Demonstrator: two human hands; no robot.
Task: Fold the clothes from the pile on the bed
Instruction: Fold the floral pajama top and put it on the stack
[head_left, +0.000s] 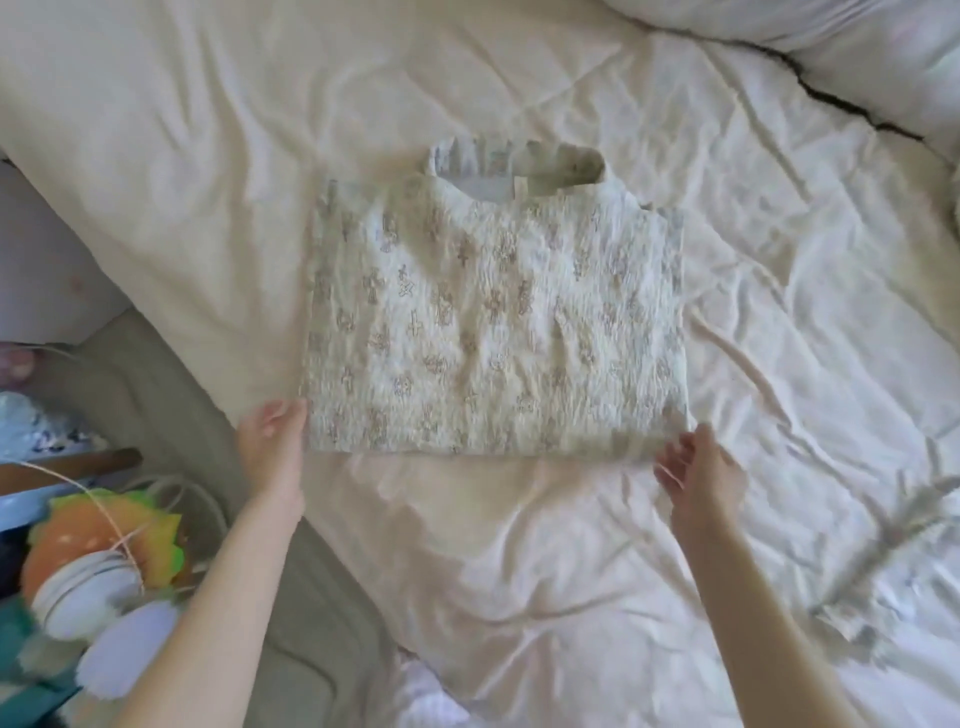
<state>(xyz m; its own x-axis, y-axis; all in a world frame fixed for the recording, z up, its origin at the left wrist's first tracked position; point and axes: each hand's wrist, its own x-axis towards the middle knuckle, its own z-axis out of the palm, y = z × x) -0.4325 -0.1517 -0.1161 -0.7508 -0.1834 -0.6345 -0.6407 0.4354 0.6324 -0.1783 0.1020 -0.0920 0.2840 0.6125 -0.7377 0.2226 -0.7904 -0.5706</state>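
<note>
1. Left hand (272, 441): at near-left corner of folded top (493, 322), fingers curled at the edge; can't tell if it pinches cloth.
2. Right hand (698, 470): just off top's near-right corner, fingers loose & apart, holding nothing.
3. Folded top: cream w/ small print, lies flat on bed (571, 571), collar on far side, hem toward hands.
4. Second patterned garment (883, 561): blurred, right of top, well apart.
5. Clutter (93, 561): coloured bits off bed, left of top.
</note>
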